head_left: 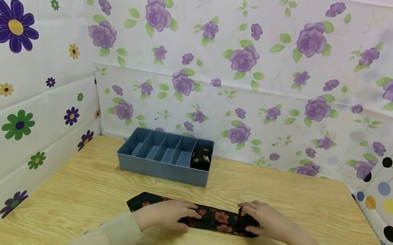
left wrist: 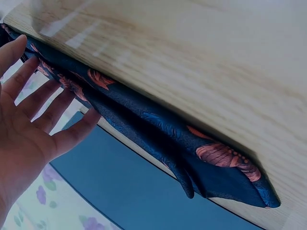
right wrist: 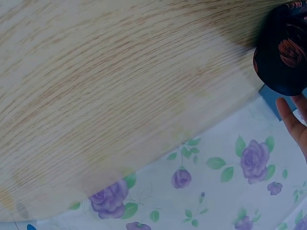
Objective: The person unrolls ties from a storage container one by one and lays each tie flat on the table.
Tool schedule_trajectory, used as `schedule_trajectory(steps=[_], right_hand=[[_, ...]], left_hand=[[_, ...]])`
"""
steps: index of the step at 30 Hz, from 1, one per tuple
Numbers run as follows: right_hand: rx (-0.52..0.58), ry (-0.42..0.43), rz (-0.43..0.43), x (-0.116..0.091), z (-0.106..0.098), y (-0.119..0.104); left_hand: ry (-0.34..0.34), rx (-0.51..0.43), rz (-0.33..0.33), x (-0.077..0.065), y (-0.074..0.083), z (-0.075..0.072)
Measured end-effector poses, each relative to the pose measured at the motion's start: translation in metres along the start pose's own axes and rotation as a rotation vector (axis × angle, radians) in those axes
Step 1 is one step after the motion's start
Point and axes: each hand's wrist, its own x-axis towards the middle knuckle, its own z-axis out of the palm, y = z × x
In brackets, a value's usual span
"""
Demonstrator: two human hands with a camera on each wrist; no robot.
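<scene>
A dark necktie with orange flowers (head_left: 221,217) lies lengthwise across the table, its pointed end on the left and its right end rolled up. My right hand (head_left: 268,222) grips that roll (right wrist: 280,57) between thumb and fingers; only its fingertips (right wrist: 288,117) show in the right wrist view. Over the tie's left part rests my left hand (head_left: 165,214). In the left wrist view its fingers are spread and fairly straight, touching the edge of the tie (left wrist: 158,127). The underside of the roll is hidden.
Behind the tie stands a blue-grey box (head_left: 164,171) divided into several compartments. Its rightmost compartment holds a dark patterned bundle (head_left: 201,158). Flowered cloth (head_left: 205,57) hangs along the back of the wooden table (head_left: 284,188), with more patterned cloth at both sides.
</scene>
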Motion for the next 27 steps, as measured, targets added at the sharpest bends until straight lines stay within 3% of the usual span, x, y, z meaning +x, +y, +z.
schedule_trajectory(steps=[12,27], right_hand=[[-0.006,0.027,0.005,0.002,-0.002,-0.002],[-0.016,0.083,-0.090,0.001,0.000,-0.001]], left_hand=[[-0.024,-0.017,-0.023,-0.008,-0.006,-0.004],[0.002,-0.060,-0.017,-0.018,-0.021,-0.005]])
